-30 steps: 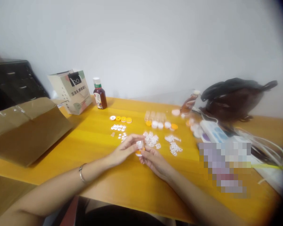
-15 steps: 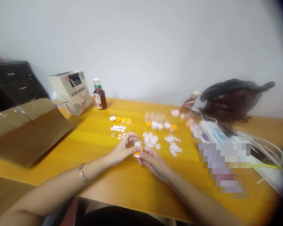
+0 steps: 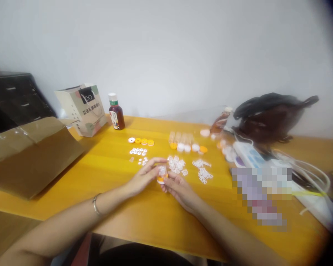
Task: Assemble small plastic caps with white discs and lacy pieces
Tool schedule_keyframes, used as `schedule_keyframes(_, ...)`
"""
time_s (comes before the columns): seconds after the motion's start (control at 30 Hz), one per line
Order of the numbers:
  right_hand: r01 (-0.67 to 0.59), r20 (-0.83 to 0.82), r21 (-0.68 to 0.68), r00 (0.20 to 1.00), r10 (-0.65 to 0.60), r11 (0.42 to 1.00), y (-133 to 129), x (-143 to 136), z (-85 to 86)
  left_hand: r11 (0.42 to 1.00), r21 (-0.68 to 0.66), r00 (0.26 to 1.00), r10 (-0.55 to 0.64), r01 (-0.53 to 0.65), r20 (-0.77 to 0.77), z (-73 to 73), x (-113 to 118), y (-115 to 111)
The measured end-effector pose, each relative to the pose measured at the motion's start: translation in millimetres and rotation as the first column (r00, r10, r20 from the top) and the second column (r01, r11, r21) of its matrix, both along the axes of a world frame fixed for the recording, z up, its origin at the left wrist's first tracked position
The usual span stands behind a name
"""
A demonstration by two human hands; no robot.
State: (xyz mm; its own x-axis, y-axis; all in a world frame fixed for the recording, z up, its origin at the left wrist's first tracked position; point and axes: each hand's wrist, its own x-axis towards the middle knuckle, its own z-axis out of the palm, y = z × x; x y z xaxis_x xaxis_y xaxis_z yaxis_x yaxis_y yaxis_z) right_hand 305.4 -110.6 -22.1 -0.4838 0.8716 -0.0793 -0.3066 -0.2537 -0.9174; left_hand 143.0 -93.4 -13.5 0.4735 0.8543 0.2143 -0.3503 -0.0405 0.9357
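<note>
Between my two hands is a small clear container with an orange and white base and something white inside. My left hand has its thumb against the clear upper part, its fingers curving behind it. Lower down, my right hand pinches the orange and white base. Just beyond my fingers lies a pile of white cut-out plastic pieces, with another pile to its right. Small white discs lie in rows past my left hand. Behind them is a row of orange and white round caps.
Several clear cylinders stand behind more orange and white caps. A dark red bottle and a paper bag stand at back left, near an open cardboard box. On the right are a power strip, cables and a dark bag.
My left fingers have stretched out and shifted slightly around the clear container, showing more of it. My right hand keeps its hold on the base. The camera view has moved a little.
</note>
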Motion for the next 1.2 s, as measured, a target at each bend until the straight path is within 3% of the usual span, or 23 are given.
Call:
schedule_keyframes(0.07,0.009,-0.003,-0.01,1.0,-0.009,1.0,-0.3,-0.1,1.4,0.996,0.039,0.997,0.077,-0.076,-0.026,-0.7,0.1,0.0)
schedule_keyframes(0.2,0.004,-0.009,-0.022,1.0,-0.004,1.0,-0.5,-0.7,2.0,0.997,-0.061,0.996,-0.049,0.053,0.073,-2.8,0.1,0.5)
schedule_keyframes(0.37,0.002,-0.025,-0.012,1.0,-0.002,1.0,-0.1,-1.1,-0.9,0.994,0.027,0.994,0.106,-0.106,0.002,-4.7,1.2,0.7)
schedule_keyframes(0.5,0.016,-0.03,-0.021,0.999,-0.016,1.0,-1.2,-1.5,0.0,0.998,-0.053,0.998,-0.011,0.015,0.068,-3.9,2.0,0.5)
schedule_keyframes(0.6,0.028,-0.025,-0.019,0.999,-0.029,0.999,-1.5,-1.8,1.2,0.994,-0.007,0.994,0.113,-0.113,0.01,-5.2,3.2,1.2)
schedule_keyframes(0.77,0.018,-0.034,-0.023,0.999,-0.019,1.0,-0.6,-2.0,-0.3,0.996,-0.089,0.997,-0.01,0.017,0.076,-8.4,4.5,3.1)
schedule_keyframes(0.87,0.018,-0.042,-0.017,0.999,-0.019,1.0,-0.1,-1.8,-2.0,0.996,-0.036,0.995,0.089,-0.087,0.045,-7.4,3.2,2.9)
schedule_keyframes(1.0,0.018,-0.053,-0.004,0.998,-0.018,1.0,-0.3,-1.7,-2.6,0.985,-0.137,0.989,-0.087,0.103,0.117,-5.0,0.9,2.3)
schedule_keyframes(1.13,0.034,-0.021,0.009,0.999,-0.033,0.999,-1.2,-2.0,-2.2,0.994,-0.08,0.996,0.079,-0.076,0.041,-6.9,0.2,3.7)
schedule_keyframes(1.2,0.037,-0.014,0.013,0.999,-0.037,0.999,-1.4,-2.0,-2.2,0.994,-0.113,0.998,0.019,-0.013,0.053,-7.8,-0.3,4.8)
